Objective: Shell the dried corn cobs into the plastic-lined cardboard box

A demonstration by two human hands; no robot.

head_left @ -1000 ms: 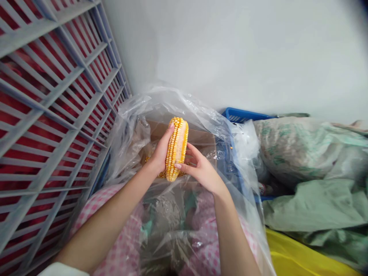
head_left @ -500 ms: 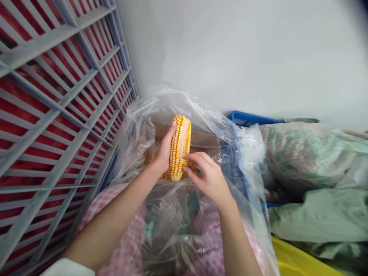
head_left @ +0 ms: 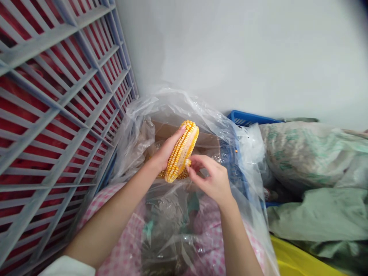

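Note:
My left hand [head_left: 168,151] is closed round an ear of corn [head_left: 180,153], which tilts with its top to the right. A pale strip without kernels runs along its right side. Beside the lower right of the ear, my right hand [head_left: 209,174] pinches a few yellow corn kernels [head_left: 188,162] between thumb and fingertips. Below both hands, loose kernels [head_left: 182,174] lie in a cardboard box [head_left: 208,140] lined with a clear plastic bag [head_left: 135,119]. The ear hides part of those loose kernels.
A grey slatted plastic crate [head_left: 60,103] with red behind it stands close on the left. To the right are a blue basket [head_left: 253,117], a stuffed whitish sack [head_left: 313,153], green cloth [head_left: 319,214] and a yellow sheet [head_left: 296,257]. A white wall [head_left: 238,57] rises behind.
The ear of corn has tipped from nearly upright to leaning right. My right fingers have come away from its kernel rows with kernels pinched between them.

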